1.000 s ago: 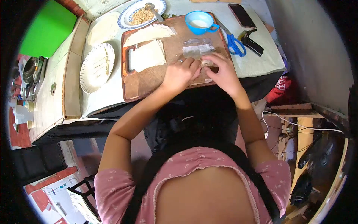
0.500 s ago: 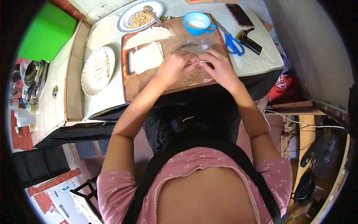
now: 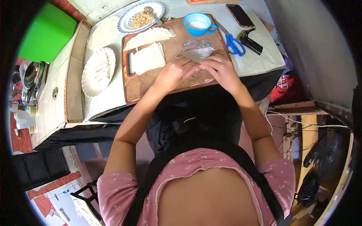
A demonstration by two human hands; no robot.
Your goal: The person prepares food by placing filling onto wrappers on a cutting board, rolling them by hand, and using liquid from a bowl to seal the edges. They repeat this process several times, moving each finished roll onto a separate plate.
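On the brown cutting board (image 3: 145,84), my left hand (image 3: 175,73) and my right hand (image 3: 222,71) meet with fingertips pinched at the near edge of a thin spring roll wrapper (image 3: 198,55). The fingers cover most of that edge, so any filling there is hidden. Beyond the wrapper lies a crumpled, clear strip (image 3: 197,42). To the left of my hands is a stack of square wrappers (image 3: 148,59), with curved wrapper offcuts (image 3: 149,37) behind it. A blue cup (image 3: 197,24) of whitish liquid stands at the board's far right.
A white fluted plate (image 3: 89,83) with several thin rolls sits left of the board. Behind is a blue-rimmed plate (image 3: 123,23) of chopped filling with a spoon (image 3: 152,14). Blue-handled scissors (image 3: 235,46), a black pistol-shaped object (image 3: 252,42) and a phone (image 3: 240,16) lie right.
Both hands have drawn slightly nearer my body along the board. More of the wrapper and the clear strip now shows beyond my fingers.
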